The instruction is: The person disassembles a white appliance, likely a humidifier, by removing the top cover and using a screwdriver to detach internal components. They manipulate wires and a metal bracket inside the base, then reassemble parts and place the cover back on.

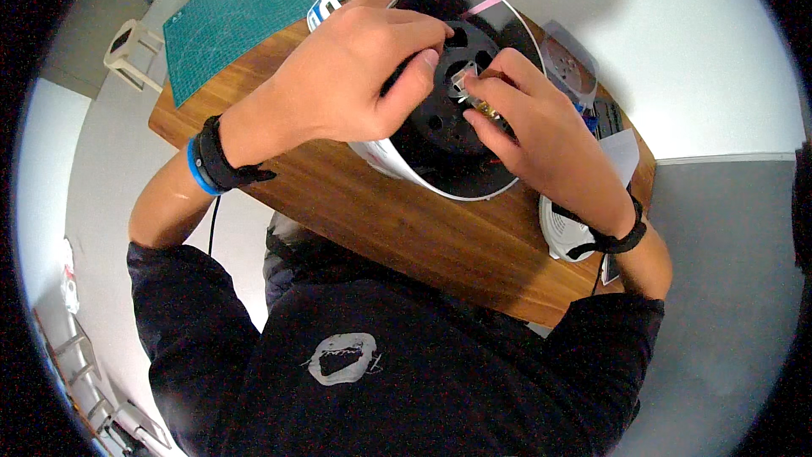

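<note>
A white-walled cylinder (397,165) stands open toward me. Inside is a black round base (440,140) with several holes. My left hand (359,68) reaches over the cylinder's left rim, thumb and index finger curled toward each other above the base. Whether something lies in those fingers is hidden. From the right, my right hand (537,123) reaches in, thumb and fingers pinching a small silver and yellow part (485,108) of a kind I cannot make out. That part is close to a squarish metal piece (462,78) near the middle of the base.
The cylinder is on a brown wooden table (355,195). A green cutting mat (233,25) covers its far left. Right of the cylinder are a clear plastic container (571,59), a white rounded device (562,233) and a paper sheet (622,156). A pale stool (135,51) stands left on the floor.
</note>
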Demonstrator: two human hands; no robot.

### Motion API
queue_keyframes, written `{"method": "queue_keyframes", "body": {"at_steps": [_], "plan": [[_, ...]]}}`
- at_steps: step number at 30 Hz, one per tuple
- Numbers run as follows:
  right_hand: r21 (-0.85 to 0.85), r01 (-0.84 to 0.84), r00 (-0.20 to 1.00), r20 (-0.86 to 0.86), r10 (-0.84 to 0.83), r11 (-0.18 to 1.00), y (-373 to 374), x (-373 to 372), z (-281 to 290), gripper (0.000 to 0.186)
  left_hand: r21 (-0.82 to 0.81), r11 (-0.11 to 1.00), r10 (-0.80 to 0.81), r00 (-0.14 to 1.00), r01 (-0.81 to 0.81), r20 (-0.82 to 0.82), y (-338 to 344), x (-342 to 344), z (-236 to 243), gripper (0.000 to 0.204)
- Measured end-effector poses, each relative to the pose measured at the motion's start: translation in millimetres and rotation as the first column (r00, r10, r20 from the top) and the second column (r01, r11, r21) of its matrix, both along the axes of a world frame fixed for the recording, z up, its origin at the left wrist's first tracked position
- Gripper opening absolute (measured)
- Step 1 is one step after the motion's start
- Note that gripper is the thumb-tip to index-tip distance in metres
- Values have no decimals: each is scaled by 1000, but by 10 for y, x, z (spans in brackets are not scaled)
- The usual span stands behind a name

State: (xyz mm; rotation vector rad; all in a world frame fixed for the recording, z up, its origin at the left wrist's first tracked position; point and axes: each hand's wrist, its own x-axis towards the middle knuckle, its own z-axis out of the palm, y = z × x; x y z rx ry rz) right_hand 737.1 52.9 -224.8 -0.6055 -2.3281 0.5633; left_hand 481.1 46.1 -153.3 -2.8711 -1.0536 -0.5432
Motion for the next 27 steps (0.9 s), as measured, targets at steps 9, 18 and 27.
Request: {"method": "queue_keyframes", "body": {"at_steps": [9, 18, 27], "plan": [[-30, 48, 992, -116, -51, 998, 28, 83, -98, 35, 4, 998, 69, 997, -69, -37, -108, 166, 56, 30], [-38, 36, 981, -190, -43, 999, 25, 120, -76, 30, 51, 995, 88, 995, -86, -48, -182, 225, 64, 31], [-159, 24, 986, -161, -50, 987, 137, 165, -30, 32, 61, 997, 46, 999, -45, -12, -57, 259, 128, 31]]}}
